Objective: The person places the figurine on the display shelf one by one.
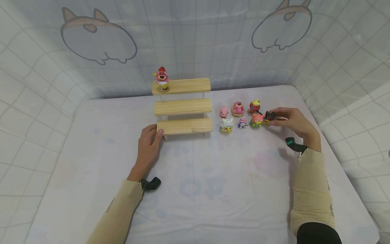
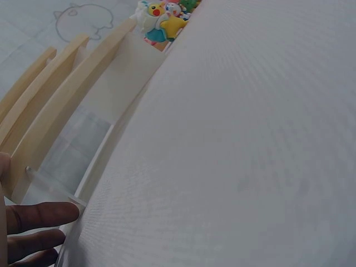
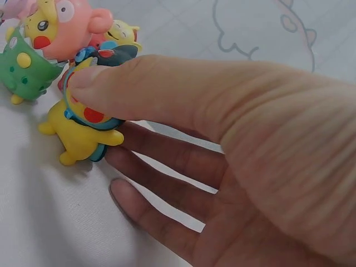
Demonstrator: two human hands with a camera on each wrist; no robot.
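Observation:
My left hand [image 1: 148, 144] holds the left end of the lowest board of a three-step wooden display stand [image 1: 184, 126], its thumb on the board's front edge. In the left wrist view the fingers [image 2: 41, 216] reach down past the board's end. My right hand [image 1: 294, 121] pinches a yellow Pikachu figurine [image 3: 78, 130] in a dark, blue-rimmed hood, its thumb across the figurine's face and its fingers behind. Beside it is a Pikachu figurine [image 1: 257, 120] with a pink hat and green outfit. A pink bear figurine [image 1: 162, 78] stands on the top board's left end.
Left of the right hand are a red-clad figurine [image 1: 255, 106], a pink bear on a round base [image 1: 238, 109], a small pink figurine [image 1: 223, 112], a white-hooded one [image 1: 226, 125] and a small purple-white one [image 1: 242, 123]. A white cloth covers the table [image 1: 213, 189]; a patterned curtain [image 1: 195, 40] hangs behind.

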